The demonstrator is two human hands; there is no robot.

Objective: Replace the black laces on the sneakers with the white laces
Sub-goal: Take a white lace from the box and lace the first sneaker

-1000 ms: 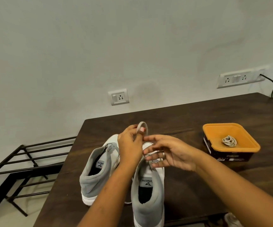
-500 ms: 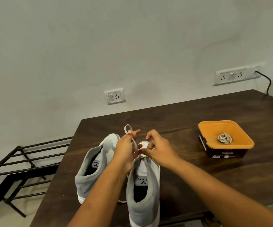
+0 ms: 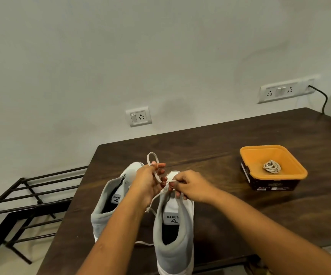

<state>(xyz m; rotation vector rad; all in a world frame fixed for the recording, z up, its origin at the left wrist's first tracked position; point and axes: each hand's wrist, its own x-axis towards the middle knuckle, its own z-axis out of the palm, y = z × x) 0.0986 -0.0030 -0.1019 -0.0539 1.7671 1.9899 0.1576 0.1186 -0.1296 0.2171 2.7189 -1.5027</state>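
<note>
Through the head camera, the near sneaker point(image 3: 173, 233) stands at the lower middle of the frame on the dark desk point(image 3: 230, 147). Both hands are busy over its front. The left hand point(image 3: 146, 183) is curled and pinches the white lace point(image 3: 152, 153), a loop of which rises above the fingers. The right hand point(image 3: 194, 187) is closed in a pinch on another stretch of the same lace, just above the toe. A loose end trails down between the two shoes.

To do this step well, I'd say keep the lace flat and untwisted, draw both sides to even length, and steady the shoe so the pull doesn't drag it across the desk.

This sneaker's long axis runs nearly straight up the frame, heel at the bottom edge and toe towards the wall. The second sneaker point(image 3: 111, 201) sits just left of it, its toe angled to the upper right.

At the right, an orange container point(image 3: 249, 153) holds a pale bundle point(image 3: 272, 167), probably another lace, though it's too small to be sure.
</note>
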